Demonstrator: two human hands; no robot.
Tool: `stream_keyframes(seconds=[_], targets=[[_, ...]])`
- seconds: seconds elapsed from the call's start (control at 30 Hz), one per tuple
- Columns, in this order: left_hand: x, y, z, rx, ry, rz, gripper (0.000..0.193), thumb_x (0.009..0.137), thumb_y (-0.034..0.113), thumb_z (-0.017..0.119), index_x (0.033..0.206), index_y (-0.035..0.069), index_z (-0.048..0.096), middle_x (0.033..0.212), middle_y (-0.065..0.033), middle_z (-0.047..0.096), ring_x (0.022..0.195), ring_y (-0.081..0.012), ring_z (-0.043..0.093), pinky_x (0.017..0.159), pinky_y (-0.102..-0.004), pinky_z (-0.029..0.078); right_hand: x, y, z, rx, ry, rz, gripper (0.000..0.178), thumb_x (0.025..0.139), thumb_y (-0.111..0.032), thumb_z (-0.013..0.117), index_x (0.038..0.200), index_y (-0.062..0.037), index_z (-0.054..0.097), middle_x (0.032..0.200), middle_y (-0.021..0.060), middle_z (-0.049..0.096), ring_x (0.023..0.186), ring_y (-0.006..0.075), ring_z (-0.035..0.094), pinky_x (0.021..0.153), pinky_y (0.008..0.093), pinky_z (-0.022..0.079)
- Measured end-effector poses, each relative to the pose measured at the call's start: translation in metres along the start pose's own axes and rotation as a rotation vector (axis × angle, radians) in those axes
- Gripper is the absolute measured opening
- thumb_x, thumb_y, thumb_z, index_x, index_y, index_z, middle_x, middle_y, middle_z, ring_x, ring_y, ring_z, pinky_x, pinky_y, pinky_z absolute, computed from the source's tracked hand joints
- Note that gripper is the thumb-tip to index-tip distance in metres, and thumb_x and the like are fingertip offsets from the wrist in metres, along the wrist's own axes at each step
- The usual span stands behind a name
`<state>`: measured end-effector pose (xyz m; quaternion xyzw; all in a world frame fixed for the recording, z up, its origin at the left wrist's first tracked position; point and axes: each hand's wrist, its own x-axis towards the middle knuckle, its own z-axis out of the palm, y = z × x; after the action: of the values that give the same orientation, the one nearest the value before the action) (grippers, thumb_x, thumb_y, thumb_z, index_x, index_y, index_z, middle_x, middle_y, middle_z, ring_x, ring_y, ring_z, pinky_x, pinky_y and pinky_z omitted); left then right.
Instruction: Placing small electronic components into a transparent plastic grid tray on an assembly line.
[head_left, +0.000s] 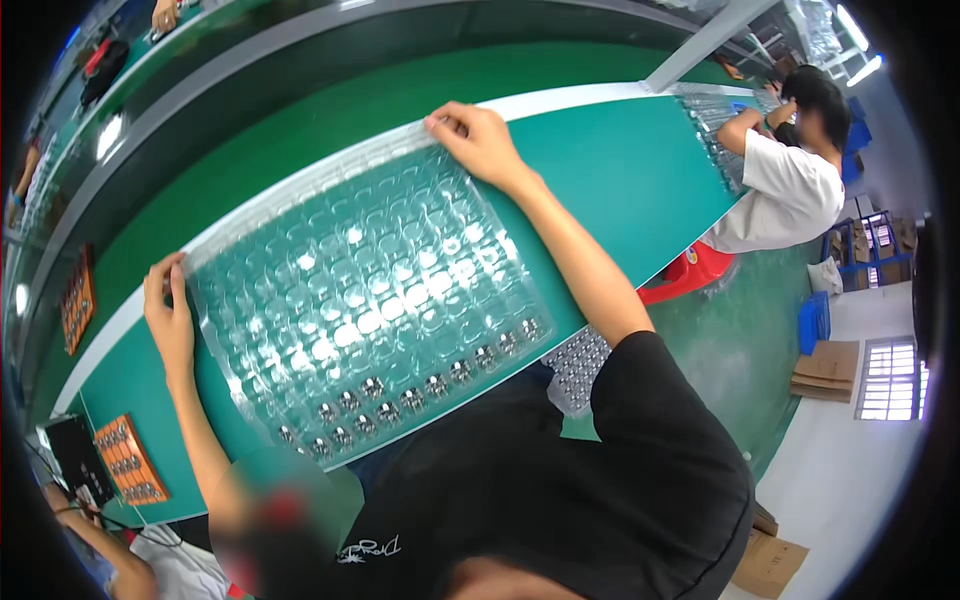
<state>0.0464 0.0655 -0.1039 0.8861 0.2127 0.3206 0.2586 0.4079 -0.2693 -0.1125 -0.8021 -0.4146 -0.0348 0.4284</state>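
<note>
One clear pocketed tray [372, 262] lies on the green bench [610, 190], left hand [172, 318] pinching its nine o'clock corner, right hand [484, 146] its one o'clock corner; shiny metal parts [436, 385] sit around five o'clock

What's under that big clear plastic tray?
Green tabletop shows through the clear plastic tray; anything directly beneath the small metal parts or bright glare is hidden.
</note>
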Motion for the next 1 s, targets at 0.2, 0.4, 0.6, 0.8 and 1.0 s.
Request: stream_keyframes(seconds=[0.2, 0.4, 0.6, 0.8, 1.0], targets=[[0.000, 0.017, 0.002, 0.011, -0.014, -0.090, 0.026, 0.109, 0.020, 0.051, 0.121, 0.004, 0.067, 0.108, -0.0055, 0.068, 0.091, -0.0133, 0.056, 0.083, -0.0273, 0.045, -0.002, -0.007, -0.007, -0.014, 0.001, 0.038, 0.024, 0.097, -0.027, 0.070, 0.102, -0.0038, 0.075, 0.065, 0.0015, 0.059, 0.059, 0.0100, 0.051, 0.057, 0.0294, 0.042], [0.005, 0.019, 0.010, 0.074, 0.032, 0.017, 0.027, 0.110, 0.021, 0.048, 0.120, 0.004, 0.066, 0.094, -0.0075, 0.064, 0.080, -0.0146, 0.054, 0.077, -0.0287, 0.045, -0.003, -0.008, -0.011, 0.036, -0.002, 0.074, 0.025, 0.097, -0.026, 0.071, 0.101, -0.0014, 0.074, 0.064, -0.0006, 0.055, 0.059, 0.0077, 0.047, 0.056, 0.0283, 0.039], [0.019, 0.008, 0.009, -0.143, -0.048, -0.193, 0.029, 0.110, 0.026, 0.049, 0.115, 0.005, 0.069, 0.072, 0.0029, 0.047, 0.065, -0.0066, 0.041, 0.059, -0.0256, 0.034, -0.001, -0.004, -0.007, 0.144, 0.008, 0.118, 0.029, 0.097, -0.029, 0.072, 0.101, -0.0005, 0.075, 0.069, 0.0010, 0.063, 0.064, 0.0085, 0.054, 0.060, 0.0284, 0.044], [0.007, 0.013, 0.013, -0.149, -0.046, -0.131, 0.035, 0.111, 0.032, 0.050, 0.118, 0.002, 0.066, 0.084, 0.0004, 0.052, 0.075, -0.0094, 0.042, 0.070, -0.0246, 0.037, -0.006, -0.002, -0.005, 0.014, 0.085, 0.029, 0.031, 0.092, -0.038, 0.071, 0.091, -0.0080, 0.076, 0.073, 0.0090, 0.071, 0.069, 0.0273, 0.068, 0.064, 0.0394, 0.052], [0.000, 0.000, 0.015, -0.149, -0.095, -0.145, 0.032, 0.110, 0.029, 0.053, 0.119, 0.002, 0.065, 0.085, 0.0018, 0.051, 0.075, -0.0081, 0.040, 0.068, -0.0243, 0.035, -0.007, -0.004, -0.008, -0.001, 0.066, -0.010, 0.030, 0.093, -0.035, 0.069, 0.090, -0.0063, 0.075, 0.073, 0.0086, 0.071, 0.073, 0.0286, 0.068, 0.067, 0.0416, 0.052]])
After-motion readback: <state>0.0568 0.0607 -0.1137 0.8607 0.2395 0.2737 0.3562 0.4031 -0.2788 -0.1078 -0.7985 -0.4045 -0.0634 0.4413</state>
